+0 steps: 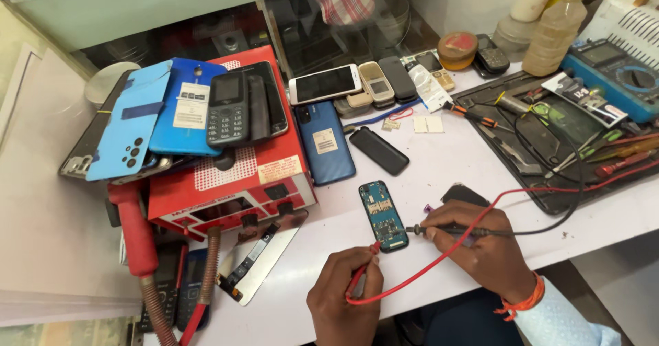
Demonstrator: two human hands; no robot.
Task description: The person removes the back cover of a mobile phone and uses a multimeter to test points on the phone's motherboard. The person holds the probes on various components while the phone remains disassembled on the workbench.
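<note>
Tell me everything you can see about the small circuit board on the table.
The circuit board is a narrow teal rectangle lying flat on the white table, component side up, with small metal parts across it. The red probe in the left hand meets its lower edge; the black probe in the right hand touches its right side.

Two bare hands show at the bottom of the view. The left hand (343,294) has no ring, no watch and no band on it. Its wrist runs out of the picture, so no sleeve can be seen there. The right hand (477,246) has no ring on the fingers that show. Around its wrist is an orange thread band (523,301), wound a few times, with a small knot and loose ends hanging to one side. Past the band starts a light blue sleeve (559,322). The cloth looks soft and a bit creased
</note>
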